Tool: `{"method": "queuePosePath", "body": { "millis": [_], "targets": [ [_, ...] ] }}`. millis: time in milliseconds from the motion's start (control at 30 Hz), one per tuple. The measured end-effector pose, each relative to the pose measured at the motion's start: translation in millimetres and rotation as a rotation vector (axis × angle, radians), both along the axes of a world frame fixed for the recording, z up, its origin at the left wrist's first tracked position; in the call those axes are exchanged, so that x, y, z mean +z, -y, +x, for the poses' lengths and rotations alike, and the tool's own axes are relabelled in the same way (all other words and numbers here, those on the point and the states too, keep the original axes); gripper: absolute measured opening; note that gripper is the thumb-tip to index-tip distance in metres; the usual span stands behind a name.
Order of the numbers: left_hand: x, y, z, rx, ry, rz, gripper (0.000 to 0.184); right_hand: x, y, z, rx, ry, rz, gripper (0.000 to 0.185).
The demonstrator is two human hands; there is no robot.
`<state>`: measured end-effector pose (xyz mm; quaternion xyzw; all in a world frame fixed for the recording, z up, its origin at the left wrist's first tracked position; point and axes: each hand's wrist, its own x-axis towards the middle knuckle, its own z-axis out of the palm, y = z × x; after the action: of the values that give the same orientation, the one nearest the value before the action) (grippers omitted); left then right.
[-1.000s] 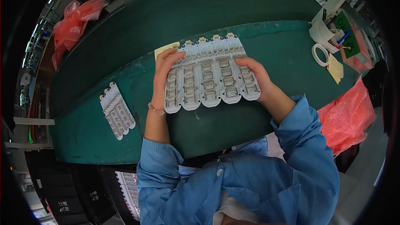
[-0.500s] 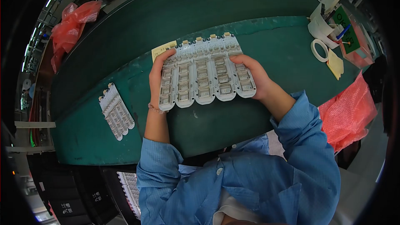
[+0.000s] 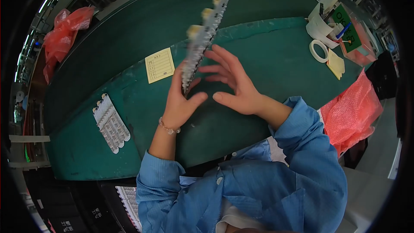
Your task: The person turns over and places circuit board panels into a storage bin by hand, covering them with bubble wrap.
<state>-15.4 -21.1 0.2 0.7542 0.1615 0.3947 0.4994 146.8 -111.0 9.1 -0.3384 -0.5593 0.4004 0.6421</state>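
Note:
My left hand point(image 3: 181, 103) grips a white circuit board panel point(image 3: 206, 32) by its near end. The panel is tipped up nearly edge-on, with yellowish connectors along its far edge, and part of it is blurred. Just right of the panel is my right hand point(image 3: 235, 80), its fingers spread and thumb apart, holding nothing; whether a fingertip brushes the board I cannot tell. A yellow printed label sheet point(image 3: 160, 65) lies on the green mat left of the panel. Farther left rests a smaller white board piece point(image 3: 111, 123) with rounded ends.
At the right are a tape roll point(image 3: 318, 51), a yellow notepad point(image 3: 336, 64) and a clear box with a green sign point(image 3: 346, 26). Pink bubble wrap point(image 3: 351, 112) hangs by the right edge; more pink wrap point(image 3: 69, 34) is far left. Several boards point(image 3: 129, 205) sit below the table edge.
The panel has turned from lying face-up in both hands to standing edge-on in my left hand. My right hand has let go and opened. The yellow sheet is now uncovered.

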Motion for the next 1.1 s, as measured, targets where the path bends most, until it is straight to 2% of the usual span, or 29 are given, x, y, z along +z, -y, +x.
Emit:
{"method": "queuePosePath", "body": {
  "millis": [33,67,133,167,200,233,267,300,367,400,433,500,533,600,733,767,800,867,900,933,1033,1100],
  "targets": [
    [-1.8,-4.6,-3.4,-0.046,0.084,-0.261,0.057,3.4,1.3,-1.1,0.043,0.169,0.019,0.08],
    [-3.5,-8.2,-7.3,-0.088,0.173,-0.522,0.053,6.8,0.5,-0.4,0.018,0.226,0.072,0.071],
    [1.6,-13.6,-12.2,-0.038,0.196,-0.538,0.052,2.7,-6.0,16.4,-0.347,0.647,0.354,0.062],
    [0.9,-19.8,-17.2,-0.149,0.247,-0.72,0.059,-0.9,-11.6,22.6,-0.519,0.568,0.417,0.055],
    [-0.1,-24.4,-20.8,-0.264,0.302,-0.899,0.066,0.2,-12.0,27.3,-0.622,0.506,0.352,0.055],
    [-0.5,-25.1,-20.0,-0.181,0.265,-0.906,0.076,3.9,-11.4,30.5,-0.727,0.444,0.283,0.055],
    [-0.4,-26.9,-20.7,-0.167,0.272,-0.91,0.076,8.7,-11.2,31.1,-0.746,0.398,0.152,0.047],
    [-0.1,-28.9,-21.5,-0.23,0.282,-0.924,0.078,9.1,-13.4,33.4,-0.734,0.398,0.148,0.047],
    [-0.7,-30.5,-23.2,-0.293,0.287,-0.937,0.079,9.9,-19.1,38.1,-0.576,-0.047,-0.129,0.045],
    [-0.9,-30.8,-23.6,-0.324,0.284,-0.933,0.082,16.1,-18.3,34.3,-0.433,-0.192,-0.219,0.047],
    [-1.2,-30.7,-24.1,-0.356,0.281,-0.929,0.084,15.9,-18.2,33.5,-0.432,-0.193,-0.219,0.047],
    [-4.1,-29.8,-24.5,-0.37,0.267,-0.897,0.085,15.8,-16.2,34.0,-0.119,-0.619,-0.467,0.052],
    [-6.0,-29.5,-24.2,-0.382,0.253,-0.865,0.085,15.0,-15.1,34.4,-0.124,-0.618,-0.467,0.052],
    [-10.4,-30.6,-25.3,-0.422,0.245,-0.833,0.083,11.8,-13.6,35.0,0.222,-0.776,-0.474,0.06],
    [-14.2,-36.5,-32.3,-0.485,0.267,-0.834,0.076,9.8,-12.6,33.2,0.244,-0.815,-0.468,0.059],
    [-16.1,-34.9,-31.2,-0.247,0.288,-0.844,0.072,9.7,-12.6,32.2,0.225,-0.818,-0.495,0.058],
    [-12.6,-36.8,-31.9,-0.258,0.288,-0.848,0.072,9.4,-12.8,31.0,0.207,-0.822,-0.522,0.058],
    [-2.2,-42.7,-38.0,-0.092,0.214,-0.871,0.065,7.5,-12.6,28.6,0.214,-0.833,-0.543,0.057],
    [-3.2,-47.9,-37.2,-0.026,0.325,-0.91,0.054,5.9,-12.4,26.9,0.234,-0.832,-0.574,0.057],
    [-4.9,-53.7,-38.7,-0.024,0.324,-0.913,0.054,4.4,-12.4,24.8,0.258,-0.832,-0.606,0.057],
    [-7.0,-65.3,-40.6,0.26,0.395,-0.766,0.038,5.1,-9.8,16.8,0.278,-0.844,-0.646,0.057],
    [-5.3,-64.3,-42.9,0.305,0.379,-0.767,0.034,5.7,-8.4,12.6,0.266,-0.825,-0.693,0.057]
  ]
}}
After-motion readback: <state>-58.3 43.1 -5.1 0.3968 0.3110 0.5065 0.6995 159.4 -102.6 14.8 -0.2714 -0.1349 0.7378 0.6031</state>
